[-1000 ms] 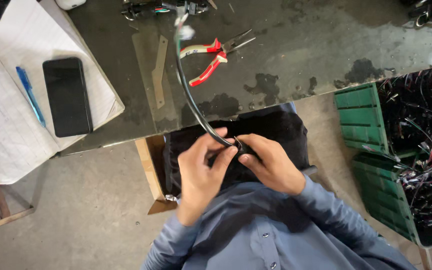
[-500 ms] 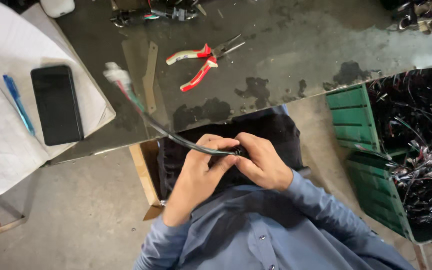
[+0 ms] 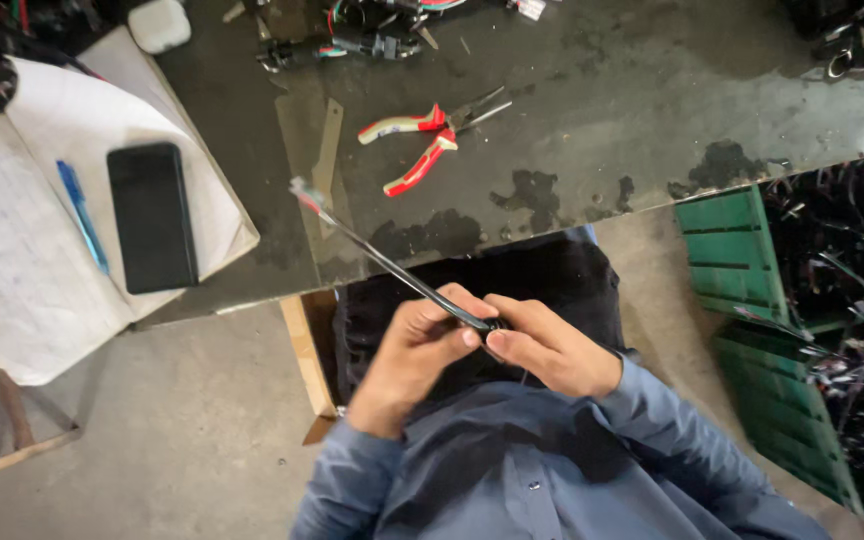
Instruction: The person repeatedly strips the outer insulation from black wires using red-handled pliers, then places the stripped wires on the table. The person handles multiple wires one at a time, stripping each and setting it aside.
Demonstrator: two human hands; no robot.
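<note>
Both hands meet over my lap, pinching a thin black cable [image 3: 392,265]. My left hand [image 3: 417,350] grips the cable near its lower end, fingers curled round it. My right hand [image 3: 542,345] holds the same end with thumb and fingertips, touching the left hand. The cable runs up and to the left, ending in a small pale connector tip [image 3: 304,192] over the table edge. A dark cloth [image 3: 512,280] lies beneath the hands.
Red-handled pliers [image 3: 422,145] lie on the dark worktable [image 3: 602,100]. A black phone [image 3: 150,215] and blue pen [image 3: 80,215] rest on an open notebook [image 3: 22,270] at left. Green crates [image 3: 752,300] full of black wiring stand at right. More wire parts [image 3: 352,40] lie at the table's far side.
The cable's free end has swung down and leftwards, from pointing up at the pliers to lying low toward the table's front edge. Both hands stayed together on the lower end.
</note>
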